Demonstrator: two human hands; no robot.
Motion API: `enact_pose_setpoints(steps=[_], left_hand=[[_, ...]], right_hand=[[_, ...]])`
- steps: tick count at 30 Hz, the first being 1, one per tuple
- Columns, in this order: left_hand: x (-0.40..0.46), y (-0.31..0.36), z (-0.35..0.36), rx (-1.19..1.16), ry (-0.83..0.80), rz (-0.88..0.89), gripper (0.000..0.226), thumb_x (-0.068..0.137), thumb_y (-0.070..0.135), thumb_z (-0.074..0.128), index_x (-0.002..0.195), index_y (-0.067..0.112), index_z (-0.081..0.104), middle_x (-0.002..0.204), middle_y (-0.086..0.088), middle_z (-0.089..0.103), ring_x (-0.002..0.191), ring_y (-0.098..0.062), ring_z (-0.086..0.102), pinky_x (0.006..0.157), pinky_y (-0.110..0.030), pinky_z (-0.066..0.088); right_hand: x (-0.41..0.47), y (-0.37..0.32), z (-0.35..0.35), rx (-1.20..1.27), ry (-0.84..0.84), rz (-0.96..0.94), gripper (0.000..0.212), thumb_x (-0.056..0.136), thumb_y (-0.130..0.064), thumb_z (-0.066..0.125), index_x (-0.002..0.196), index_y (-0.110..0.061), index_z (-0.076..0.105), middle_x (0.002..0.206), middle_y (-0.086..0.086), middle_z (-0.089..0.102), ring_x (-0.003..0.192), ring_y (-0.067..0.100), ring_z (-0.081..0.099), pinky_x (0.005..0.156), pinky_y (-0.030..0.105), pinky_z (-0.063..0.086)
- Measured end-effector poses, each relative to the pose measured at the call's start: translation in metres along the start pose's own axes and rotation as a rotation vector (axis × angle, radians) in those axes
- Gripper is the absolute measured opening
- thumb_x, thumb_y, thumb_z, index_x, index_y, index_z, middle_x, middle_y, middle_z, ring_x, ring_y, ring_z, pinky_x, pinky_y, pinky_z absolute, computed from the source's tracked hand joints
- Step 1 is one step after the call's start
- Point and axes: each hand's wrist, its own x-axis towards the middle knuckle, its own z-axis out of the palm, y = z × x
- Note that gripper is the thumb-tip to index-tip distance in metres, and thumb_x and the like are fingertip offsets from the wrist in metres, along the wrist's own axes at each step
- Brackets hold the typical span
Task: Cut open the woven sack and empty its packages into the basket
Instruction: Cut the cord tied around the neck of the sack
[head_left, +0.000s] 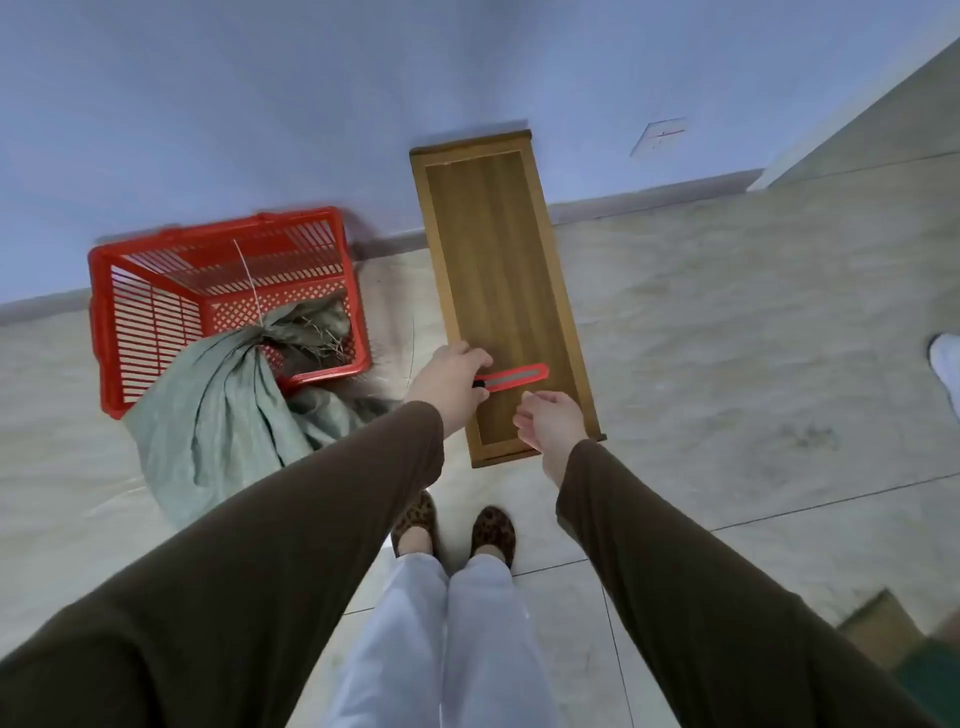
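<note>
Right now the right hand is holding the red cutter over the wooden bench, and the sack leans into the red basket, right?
Not quite: the head view shows the left hand holding the red cutter over the wooden bench. The rest is right.

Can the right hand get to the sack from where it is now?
Probably yes: the right hand holds nothing, though the left hand with the cutter lies between it and the sack.

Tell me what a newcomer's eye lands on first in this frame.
Probably the red basket on the floor at left, against the wall, with the grey-green woven sack slumped over its near corner. Next, the red utility knife that the left hand holds by its end over the wooden bench at centre. The right hand hovers beside it, fingers loosely curled, holding nothing.
</note>
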Motion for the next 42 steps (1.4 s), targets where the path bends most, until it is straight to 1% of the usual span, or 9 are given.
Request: enact_pose_setpoints(steps=[4,13,18,24,28,31,35,39,42], left_hand=[[0.019,-0.005,0.01,0.079,-0.027,-0.004,0.038,0.103,0.021,0.061,0.141,0.022,0.06,0.134,-0.003,0.058,0.123,-0.025,0.053,0.107,-0.039,0.05],[0.035,-0.014,0.02,0.043,-0.08,-0.009,0.034,0.104,0.014,0.058,0.131,0.03,0.069,0.12,-0.003,0.062,0.108,-0.025,0.059,0.099,-0.04,0.055],[0.027,-0.015,0.022,-0.251,-0.043,-0.115,0.032,0.101,0.008,0.061,0.125,0.026,0.072,0.116,-0.002,0.07,0.105,-0.023,0.064,0.095,-0.037,0.059],[0.002,-0.016,0.007,-0.712,0.056,-0.243,0.028,0.099,0.005,0.066,0.117,0.026,0.069,0.092,0.0,0.067,0.084,-0.016,0.066,0.069,-0.018,0.053],[-0.017,-0.017,-0.007,-0.954,0.128,-0.306,0.037,0.098,-0.003,0.064,0.13,0.015,0.067,0.091,-0.006,0.067,0.086,-0.019,0.068,0.069,-0.018,0.054],[-0.037,-0.023,-0.017,-1.057,0.198,-0.33,0.04,0.097,-0.007,0.062,0.132,0.011,0.066,0.093,-0.015,0.065,0.085,-0.023,0.067,0.073,-0.026,0.055],[-0.067,-0.039,-0.034,-1.189,0.286,-0.361,0.039,0.095,-0.011,0.061,0.125,0.013,0.068,0.082,-0.005,0.068,0.075,-0.018,0.067,0.069,-0.026,0.056],[-0.098,-0.068,-0.052,-1.217,0.343,-0.371,0.038,0.095,-0.014,0.058,0.124,0.009,0.065,0.083,-0.009,0.064,0.075,-0.021,0.064,0.072,-0.03,0.056],[-0.118,-0.094,-0.061,-1.222,0.393,-0.398,0.032,0.097,-0.015,0.055,0.122,0.003,0.063,0.08,-0.009,0.061,0.075,-0.023,0.059,0.068,-0.026,0.054]], right_hand=[[0.02,0.007,0.01,0.026,0.003,0.043,0.016,0.104,-0.021,0.062,0.12,-0.017,0.059,0.107,0.006,0.071,0.098,0.017,0.072,0.091,0.033,0.058],[0.033,0.01,0.028,0.133,-0.055,0.081,0.014,0.105,-0.017,0.06,0.118,-0.014,0.061,0.103,0.009,0.077,0.095,0.02,0.077,0.083,0.034,0.063],[0.025,0.007,0.033,0.138,-0.041,0.015,0.014,0.103,-0.015,0.063,0.117,-0.015,0.064,0.107,0.009,0.076,0.095,0.02,0.077,0.08,0.03,0.063],[-0.002,-0.002,0.038,0.064,-0.112,-0.122,0.023,0.103,-0.017,0.064,0.126,-0.018,0.067,0.117,0.004,0.073,0.106,0.018,0.072,0.082,0.025,0.06],[-0.027,-0.012,0.046,0.015,-0.231,-0.19,0.02,0.104,-0.016,0.062,0.122,-0.023,0.067,0.122,0.002,0.071,0.112,0.02,0.07,0.093,0.033,0.061],[-0.048,-0.016,0.057,-0.054,-0.317,-0.209,0.018,0.104,-0.016,0.061,0.116,-0.028,0.067,0.125,0.0,0.07,0.115,0.02,0.068,0.096,0.035,0.06],[-0.07,-0.016,0.079,-0.161,-0.452,-0.225,0.021,0.107,-0.017,0.057,0.122,-0.027,0.068,0.127,0.0,0.071,0.116,0.018,0.068,0.084,0.026,0.06],[-0.089,-0.008,0.113,-0.273,-0.537,-0.247,0.021,0.107,-0.016,0.056,0.119,-0.028,0.067,0.123,-0.003,0.072,0.116,0.015,0.068,0.091,0.031,0.059],[-0.1,0.004,0.142,-0.309,-0.595,-0.25,0.032,0.108,-0.009,0.053,0.137,-0.018,0.06,0.129,0.001,0.07,0.124,0.022,0.065,0.102,0.041,0.057]])
